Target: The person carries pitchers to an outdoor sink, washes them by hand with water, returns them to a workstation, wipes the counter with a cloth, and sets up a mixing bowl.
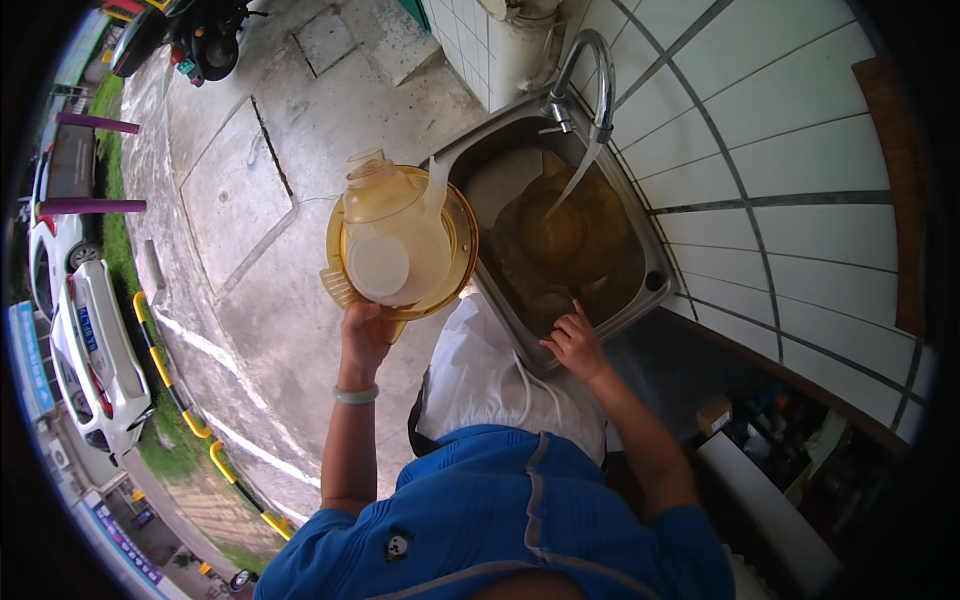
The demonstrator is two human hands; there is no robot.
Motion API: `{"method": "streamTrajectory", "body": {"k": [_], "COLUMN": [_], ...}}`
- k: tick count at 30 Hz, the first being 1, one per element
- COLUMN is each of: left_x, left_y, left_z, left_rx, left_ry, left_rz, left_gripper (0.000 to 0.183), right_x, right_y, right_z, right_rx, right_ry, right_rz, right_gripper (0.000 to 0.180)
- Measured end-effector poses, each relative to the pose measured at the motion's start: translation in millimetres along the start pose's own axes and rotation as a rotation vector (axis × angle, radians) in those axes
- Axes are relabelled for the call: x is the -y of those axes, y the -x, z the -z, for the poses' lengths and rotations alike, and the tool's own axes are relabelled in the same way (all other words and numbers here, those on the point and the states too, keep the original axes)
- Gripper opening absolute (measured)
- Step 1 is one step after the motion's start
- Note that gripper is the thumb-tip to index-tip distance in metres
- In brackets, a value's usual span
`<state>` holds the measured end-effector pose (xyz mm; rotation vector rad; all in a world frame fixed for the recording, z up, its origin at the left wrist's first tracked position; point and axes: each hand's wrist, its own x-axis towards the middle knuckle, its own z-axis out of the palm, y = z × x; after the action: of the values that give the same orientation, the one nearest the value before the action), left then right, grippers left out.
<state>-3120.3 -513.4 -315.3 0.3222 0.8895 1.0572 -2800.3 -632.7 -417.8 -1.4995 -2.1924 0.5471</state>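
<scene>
My left hand (362, 330) grips the near rim of a translucent amber basin (465, 225) and holds it up left of the sink. Inside the basin rest a cloudy plastic jug-like container (382, 202) and a round whitish piece (379, 266). Over the near end of the steel sink (517, 337) is my right hand (576, 345), its index finger extended and nothing visible in its grasp. Close to its fingertips, a round clear item (550, 306) lies in the sink. Water from the curved faucet (602, 97) runs onto a larger amber vessel (562, 225) there.
White wall tiles (817, 172) border the sink on the right. A cluttered shelf (772, 480) stands low at the right. Concrete paving (247, 247) extends leftward to a yellow-and-black barrier (169, 367) and parked cars (105, 345). A motor scooter (210, 45) is at the top left.
</scene>
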Motion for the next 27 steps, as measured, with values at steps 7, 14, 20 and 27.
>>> {"method": "streamTrajectory", "body": {"k": [7, 14, 20, 27], "left_x": [-0.9, -4.5, -13.6, -19.5], "left_y": [-0.1, -4.4, 7.9, 11.0], "left_z": [8.3, 15.4, 29.3, 42.6], "left_rx": [-0.036, -0.060, -0.177, -0.265], "left_ry": [0.022, 0.033, 0.035, 0.001], "left_rz": [-0.009, -0.025, -0.045, -0.010], "left_gripper": [0.064, 0.063, 0.067, 0.067], "right_x": [25.6, -74.1, -152.1, -188.6], "right_y": [-38.7, -160.7, -189.3, -133.7], "right_z": [61.7, 8.4, -97.0, -187.0], "right_rx": [-0.060, 0.204, 0.859, 0.594], "right_ry": [0.051, -0.015, 0.348, -0.052], "right_rz": [-0.015, -0.443, -0.611, -0.900], "right_gripper": [0.010, 0.020, 0.042, 0.041]}}
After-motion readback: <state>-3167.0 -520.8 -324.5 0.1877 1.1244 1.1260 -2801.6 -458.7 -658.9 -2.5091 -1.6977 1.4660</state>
